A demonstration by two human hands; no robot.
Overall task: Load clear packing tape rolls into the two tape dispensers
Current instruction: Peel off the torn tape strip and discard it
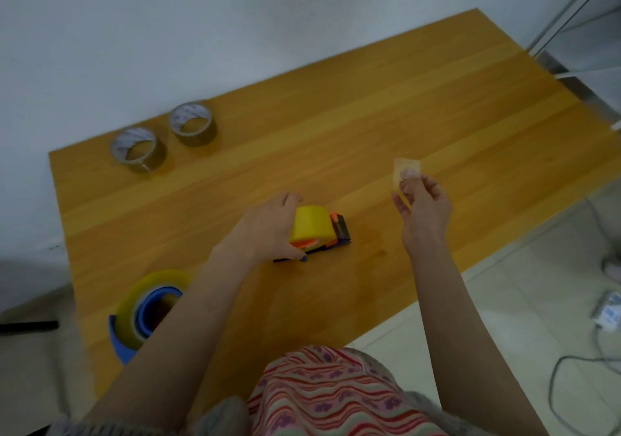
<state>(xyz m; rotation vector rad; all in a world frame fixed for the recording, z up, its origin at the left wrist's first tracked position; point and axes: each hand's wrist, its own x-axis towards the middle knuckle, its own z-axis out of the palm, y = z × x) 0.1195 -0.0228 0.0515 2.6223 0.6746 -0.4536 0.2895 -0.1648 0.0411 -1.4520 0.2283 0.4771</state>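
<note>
The orange dispenser (pixel 337 233) lies on its side about the middle of the table (pixel 420 99), with a yellowish clear tape roll (pixel 311 225) seated on its hub. The left hand (pixel 265 230) comes at it from the left and grips that roll. The fingers curl over the roll's far side and the thumb presses along the near side by the dispenser's dark handle. The cutter end points away from the palm, to the right.

The right hand (pixel 425 207) is raised off the table, well apart from the dispenser on its right, wrist bent and palm turned towards the person. Thumb and forefinger pinch a short piece of clear tape (pixel 405 168) that stands up above the fingertips, and the other fingers are loosely curled beneath.

There are two dispensers. The second, a blue dispenser (pixel 148 318), sits at the table's near left edge with its own clear roll (pixel 148 292) loaded, partly hidden by the left forearm. Two loose rolls lie flat near the far left corner, one (pixel 138 149) nearer the corner and the other (pixel 193 123) just beside it, not touching. That makes four rolls in all.
</note>
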